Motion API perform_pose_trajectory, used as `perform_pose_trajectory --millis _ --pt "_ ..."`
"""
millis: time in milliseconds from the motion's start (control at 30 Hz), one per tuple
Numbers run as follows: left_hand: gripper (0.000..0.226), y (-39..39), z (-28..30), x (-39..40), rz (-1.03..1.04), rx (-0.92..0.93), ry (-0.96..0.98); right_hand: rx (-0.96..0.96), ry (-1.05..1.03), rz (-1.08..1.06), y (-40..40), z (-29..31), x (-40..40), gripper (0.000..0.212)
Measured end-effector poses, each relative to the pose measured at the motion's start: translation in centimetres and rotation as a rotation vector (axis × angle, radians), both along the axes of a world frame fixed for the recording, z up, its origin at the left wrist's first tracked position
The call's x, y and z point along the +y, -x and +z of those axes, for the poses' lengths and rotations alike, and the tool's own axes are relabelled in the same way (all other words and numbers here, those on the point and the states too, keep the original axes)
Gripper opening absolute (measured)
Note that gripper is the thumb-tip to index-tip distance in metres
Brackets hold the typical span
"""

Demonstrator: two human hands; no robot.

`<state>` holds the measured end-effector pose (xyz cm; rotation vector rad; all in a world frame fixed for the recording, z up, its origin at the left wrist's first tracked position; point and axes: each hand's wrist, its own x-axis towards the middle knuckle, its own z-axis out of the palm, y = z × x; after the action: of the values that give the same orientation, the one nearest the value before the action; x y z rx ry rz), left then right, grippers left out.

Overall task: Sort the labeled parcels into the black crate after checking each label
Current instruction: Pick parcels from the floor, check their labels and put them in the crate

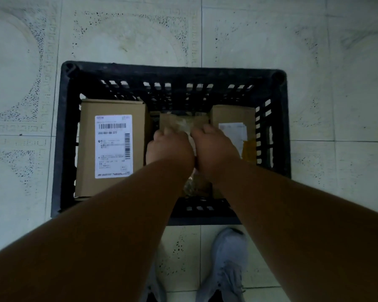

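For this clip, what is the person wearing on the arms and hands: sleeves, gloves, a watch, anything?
Nothing shows on them: both forearms are bare up to the frame edge, with no sleeves in view. The left hand and right hand wear no gloves, and no watch or bracelet is visible on either wrist.

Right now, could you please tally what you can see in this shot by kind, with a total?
Cardboard parcels: 3 (left parcel, middle parcel, right parcel)
Black crate: 1
Hands: 2 (left hand, right hand)
Grey shoes: 2 ()
Total: 8
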<state>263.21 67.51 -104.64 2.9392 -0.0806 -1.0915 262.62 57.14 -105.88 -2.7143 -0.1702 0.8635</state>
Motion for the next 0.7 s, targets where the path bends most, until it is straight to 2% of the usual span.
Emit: perform_pose_trajectory --millis 67,200,300,400,533,700 --pt "0.049 -0.4 1.8 -0.1 0.082 -0.128 0.095 -0.094 0.000 -0.065 -0.7 2.1 -0.7 0.055" --pt "0.041 0.2 8.5 -1.1 0.129 -0.205 0.319 -0.198 -0.032 -0.154 -0.3 8.6 -1.7 0.038" --pt "0.026 -1.1 15.5 -1.3 0.093 -0.401 0.466 -0.341 -0.296 -0.450 -0.4 15.8 -2.2 0.030" --pt "0.025 -2.9 24.2 -1.8 0.097 -0.553 0.583 -0.549 -0.413 -0.678 -1.0 24.7 -3.7 0.030" --pt "0.026 -2.6 36.5 -4.1 0.114 -0.538 0.757 -0.659 -0.454 -0.799 -0.3 37.7 -6.9 0.027" --pt "0.028 -1.4 54.2 -9.6 0.080 -0.500 1.026 -0.798 -0.410 -0.894 2.6 55.1 -11.5 0.029"
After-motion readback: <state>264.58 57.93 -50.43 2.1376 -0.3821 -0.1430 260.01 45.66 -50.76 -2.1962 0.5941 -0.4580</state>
